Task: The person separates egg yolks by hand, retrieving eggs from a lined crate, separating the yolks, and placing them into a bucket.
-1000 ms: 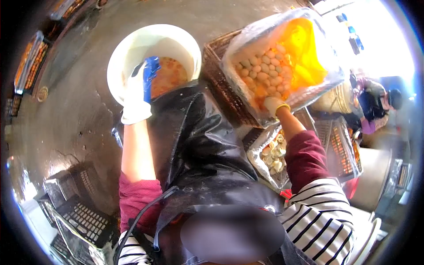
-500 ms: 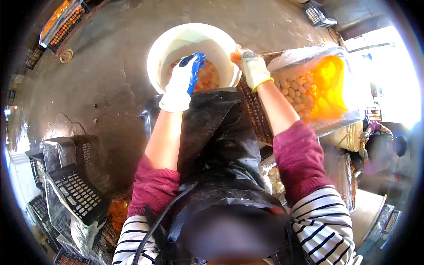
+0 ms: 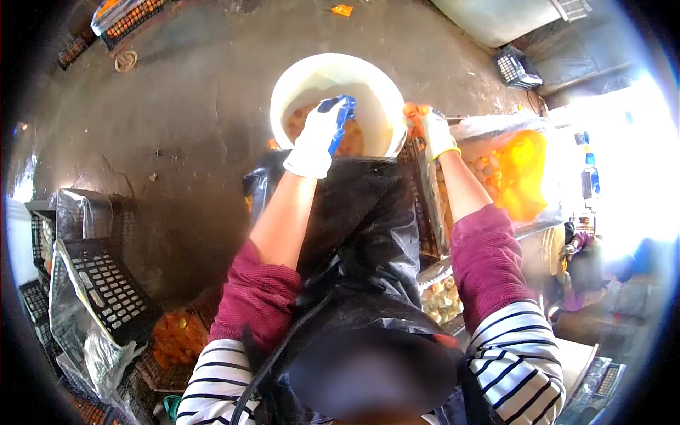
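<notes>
My left hand (image 3: 327, 131), in a white and blue glove, is over a white bucket (image 3: 388, 92). Its fingers are curled closed, and what they hold, if anything, is hidden. Pale orange rounded pieces (image 3: 350, 142) lie at the bottom of the bucket. Just right of the bucket's rim, my right hand (image 3: 427, 127) wears a white glove with an orange finger side and a yellow cuff. Its fingers are bent together near the corner of a plastic-lined crate (image 3: 433, 212); I cannot make out anything in them. Egg-like rounded items (image 3: 485, 168) and a bright orange sheet (image 3: 524, 177) lie in that crate.
Black crates (image 3: 113, 287) with plastic film are stacked at the left, near a crate of orange items (image 3: 178, 340). Pale rounded pieces (image 3: 443, 301) fill a container by my right elbow. Another person (image 3: 581, 244) is at the far right. A black crate (image 3: 517, 69) stands at the back right.
The view has shifted, so bucket, crate and hands appear farther right and lower. My right hand has turned, showing more of the glove's orange side. The left hand stays curled over the bucket.
</notes>
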The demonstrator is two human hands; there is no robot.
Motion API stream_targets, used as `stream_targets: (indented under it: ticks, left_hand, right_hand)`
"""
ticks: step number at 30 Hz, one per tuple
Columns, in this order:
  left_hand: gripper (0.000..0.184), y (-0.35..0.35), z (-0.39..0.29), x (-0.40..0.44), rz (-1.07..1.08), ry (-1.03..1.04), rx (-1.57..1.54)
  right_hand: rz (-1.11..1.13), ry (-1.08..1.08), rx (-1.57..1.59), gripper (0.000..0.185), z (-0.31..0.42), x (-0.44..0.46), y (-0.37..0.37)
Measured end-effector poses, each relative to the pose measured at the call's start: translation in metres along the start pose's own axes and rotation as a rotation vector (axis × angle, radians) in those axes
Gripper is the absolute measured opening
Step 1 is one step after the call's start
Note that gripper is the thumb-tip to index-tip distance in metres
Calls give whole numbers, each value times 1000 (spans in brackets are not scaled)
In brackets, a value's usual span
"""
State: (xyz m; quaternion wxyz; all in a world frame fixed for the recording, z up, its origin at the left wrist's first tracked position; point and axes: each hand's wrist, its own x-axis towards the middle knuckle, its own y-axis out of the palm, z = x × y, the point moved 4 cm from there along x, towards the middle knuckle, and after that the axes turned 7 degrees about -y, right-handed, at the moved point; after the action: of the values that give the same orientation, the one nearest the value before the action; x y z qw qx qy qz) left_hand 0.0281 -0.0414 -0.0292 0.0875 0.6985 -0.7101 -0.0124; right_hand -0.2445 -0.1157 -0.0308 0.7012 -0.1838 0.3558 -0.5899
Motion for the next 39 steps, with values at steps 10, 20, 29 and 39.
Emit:
stream_targets:
  ticks: [10, 20, 29, 39]
  left_hand:
    - [18, 5, -20, -1, -82, 253, 334]
    - [17, 11, -36, -5, -98, 282, 612]
    - [23, 21, -34, -3, 134, -277, 18]
    - [19, 10, -44, -11, -198, -397, -720]
  right_hand:
    - [147, -141, 650, 33, 88, -24, 35]
    - [33, -285, 310, 29, 110, -29, 39]
    - [284, -474, 945, 33, 122, -29, 69]
    - [170, -425, 765, 31, 139, -41, 80]
